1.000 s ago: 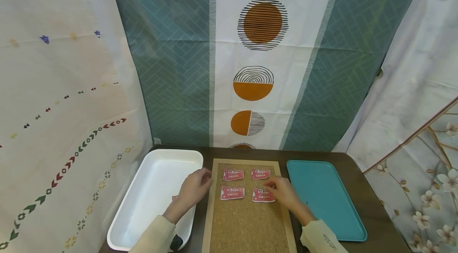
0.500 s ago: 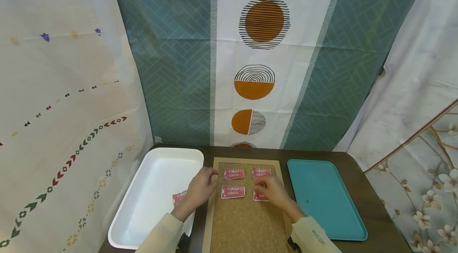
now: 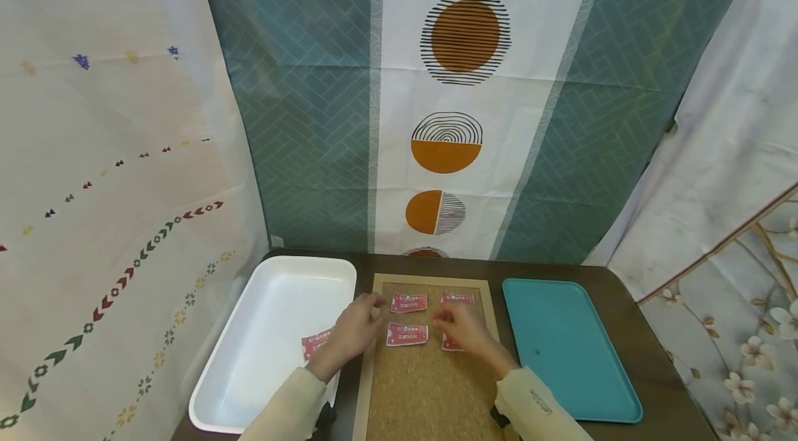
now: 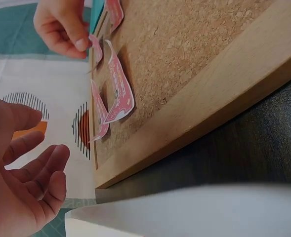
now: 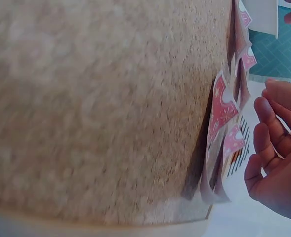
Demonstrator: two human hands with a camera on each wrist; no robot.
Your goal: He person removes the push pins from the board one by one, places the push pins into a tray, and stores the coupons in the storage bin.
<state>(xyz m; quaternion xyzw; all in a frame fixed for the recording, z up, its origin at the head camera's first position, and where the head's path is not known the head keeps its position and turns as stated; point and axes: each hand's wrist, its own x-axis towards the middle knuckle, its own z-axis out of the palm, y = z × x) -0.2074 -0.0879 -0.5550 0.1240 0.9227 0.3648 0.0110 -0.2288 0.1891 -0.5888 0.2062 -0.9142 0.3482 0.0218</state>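
Several pink-red paper coupons are fixed in two rows on the wood-framed cork board (image 3: 430, 392); their ends curl off the cork in both wrist views. My right hand (image 3: 466, 329) hovers over the right column with loosely bent fingers, partly covering the lower right coupon (image 3: 449, 343). In the right wrist view no object shows between its fingers (image 5: 271, 140). My left hand (image 3: 355, 327) hangs above the board's left frame edge, left of the upper left coupon (image 3: 409, 302) and lower left coupon (image 3: 407, 334). Its fingers (image 4: 51, 160) are relaxed and hold nothing visible.
A white tray (image 3: 274, 289) stands left of the board, with another pink coupon (image 3: 314, 343) inside, partly behind the left wrist. To the right lies a teal tray (image 3: 567, 337). Both sit on a dark table (image 3: 661, 385); patterned curtains (image 3: 299, 115) enclose it.
My right hand has shifted left from the lower right coupon toward the board's middle. My left hand has moved slightly right, uncovering more of the coupon in the white tray.
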